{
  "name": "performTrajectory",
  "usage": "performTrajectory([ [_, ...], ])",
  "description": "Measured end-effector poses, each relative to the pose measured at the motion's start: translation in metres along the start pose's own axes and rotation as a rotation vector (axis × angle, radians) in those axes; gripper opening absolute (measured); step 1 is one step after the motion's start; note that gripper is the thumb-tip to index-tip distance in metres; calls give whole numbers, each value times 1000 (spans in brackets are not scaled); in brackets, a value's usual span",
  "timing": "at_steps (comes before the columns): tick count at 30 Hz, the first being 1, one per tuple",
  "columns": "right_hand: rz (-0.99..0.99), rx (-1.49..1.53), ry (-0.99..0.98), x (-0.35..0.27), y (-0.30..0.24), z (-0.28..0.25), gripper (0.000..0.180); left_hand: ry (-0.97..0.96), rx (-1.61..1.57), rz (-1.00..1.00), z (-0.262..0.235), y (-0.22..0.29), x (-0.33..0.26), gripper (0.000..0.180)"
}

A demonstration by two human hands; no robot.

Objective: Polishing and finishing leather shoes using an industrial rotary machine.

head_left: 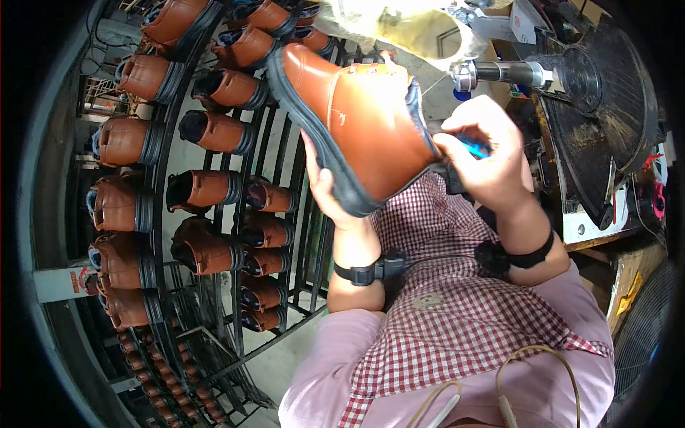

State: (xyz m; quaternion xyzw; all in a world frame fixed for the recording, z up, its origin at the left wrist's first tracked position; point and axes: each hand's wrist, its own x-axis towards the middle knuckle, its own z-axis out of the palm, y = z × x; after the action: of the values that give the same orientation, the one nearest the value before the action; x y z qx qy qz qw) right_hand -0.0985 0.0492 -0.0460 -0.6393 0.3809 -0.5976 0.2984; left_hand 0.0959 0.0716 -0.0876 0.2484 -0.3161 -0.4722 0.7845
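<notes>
A tan-brown leather boot [357,118] with a dark rubber sole is held up in front of me, sole facing left. My left hand [321,187] cups it from beneath, fingers against the sole. My right hand [485,153] is closed around a small blue-handled tool [474,148] at the boot's collar. Both wrists wear black straps. A checked apron [442,307] over pink sleeves fills the lower view.
A black metal rack [168,143] at left carries several matching brown boots [210,132] in rows. A metal spindle [499,73] of a machine juts out at upper right, beside a large black round fan grille [606,114]. Cream material [399,25] hangs above.
</notes>
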Motion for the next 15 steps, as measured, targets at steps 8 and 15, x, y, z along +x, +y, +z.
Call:
performTrajectory([
  [8,-429,-571,-503,-19,-14,7,7,-367,-268,-112,-13,-5,-11,74],
  [15,-28,533,-841,-6,-28,-19,34,34,10,-304,-22,46,-89,69],
])
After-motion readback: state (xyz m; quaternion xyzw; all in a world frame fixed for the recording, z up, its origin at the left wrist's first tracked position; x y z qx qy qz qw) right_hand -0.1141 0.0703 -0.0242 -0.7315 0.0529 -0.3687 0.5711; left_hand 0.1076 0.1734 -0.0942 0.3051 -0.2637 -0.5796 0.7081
